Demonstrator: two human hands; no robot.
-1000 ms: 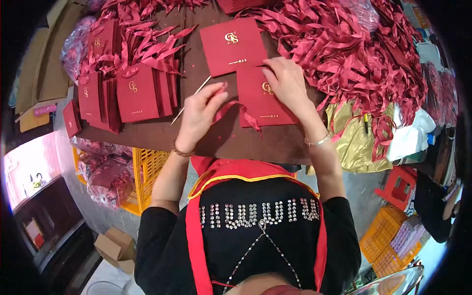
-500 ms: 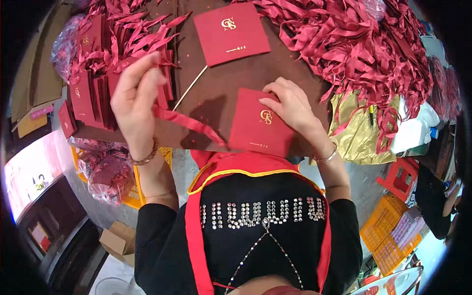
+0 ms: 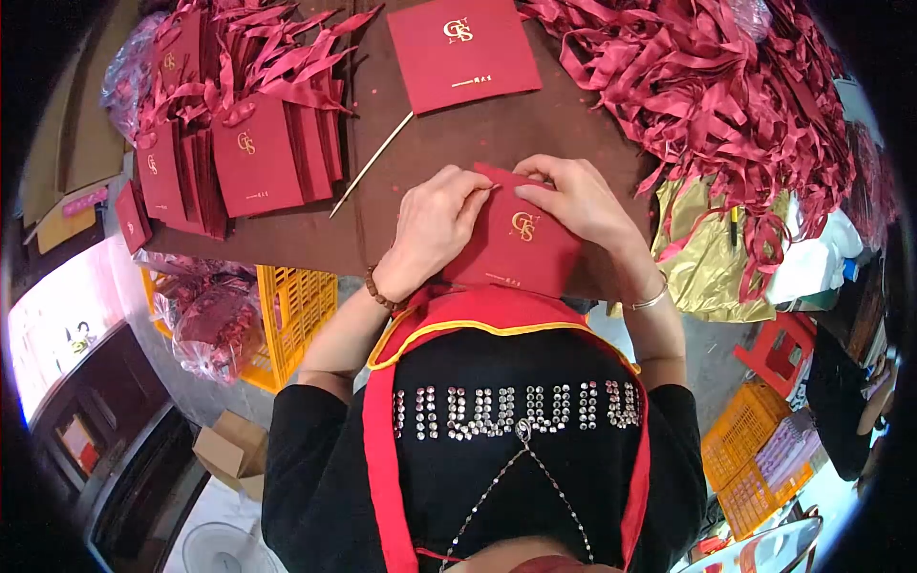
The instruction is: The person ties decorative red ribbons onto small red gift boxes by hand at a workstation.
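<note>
A dark red paper bag (image 3: pixel 521 253) with a gold logo lies at the table's front edge, between my two hands. My right hand (image 3: pixel 583 202) grips its upper right edge, fingers curled over the top and thumb on the front. At the top edge, left of the logo, my left hand (image 3: pixel 435 224) is closed in a pinch on what looks like the end of a red ribbon; most of the ribbon is hidden behind the hand. Farther back lies another red bag (image 3: pixel 468 62), with a thin pale stick (image 3: pixel 373 164) reaching out from beneath its corner.
Upright red bags (image 3: pixel 258 158) with ribbon handles stand packed on the left. A big heap of red ribbons (image 3: pixel 707 105) covers the right side, beside gold wrapping (image 3: pixel 712 272). Yellow crates (image 3: pixel 301 310) stand below the table at left and right (image 3: pixel 745 420).
My left hand has come down and right from above the left-hand bags to the front bag's top edge, bringing the ribbon. My right hand stays on the bag. The view has shifted slightly.
</note>
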